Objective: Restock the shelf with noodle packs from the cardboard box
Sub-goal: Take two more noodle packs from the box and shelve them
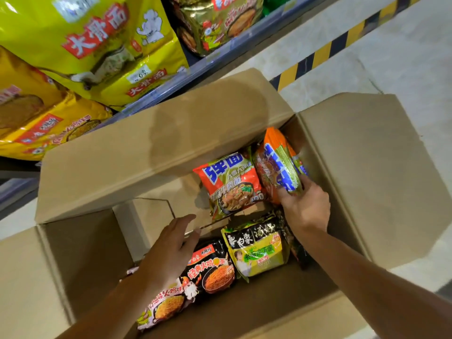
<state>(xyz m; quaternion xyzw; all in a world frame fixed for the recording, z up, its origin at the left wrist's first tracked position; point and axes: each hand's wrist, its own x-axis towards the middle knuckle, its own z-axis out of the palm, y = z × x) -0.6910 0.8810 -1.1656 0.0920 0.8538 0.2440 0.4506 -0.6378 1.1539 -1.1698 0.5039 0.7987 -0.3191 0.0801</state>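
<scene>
Gripping the orange noodle pack [278,165], your right hand [305,204] holds it upright, long axis far-to-near. Your left hand [171,250] hovers open inside the cardboard box [156,140]

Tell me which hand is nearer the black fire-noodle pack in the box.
Left. The left hand hovers open beside the black fire-noodle pack; the right hand grips an orange pack farther away.
</scene>
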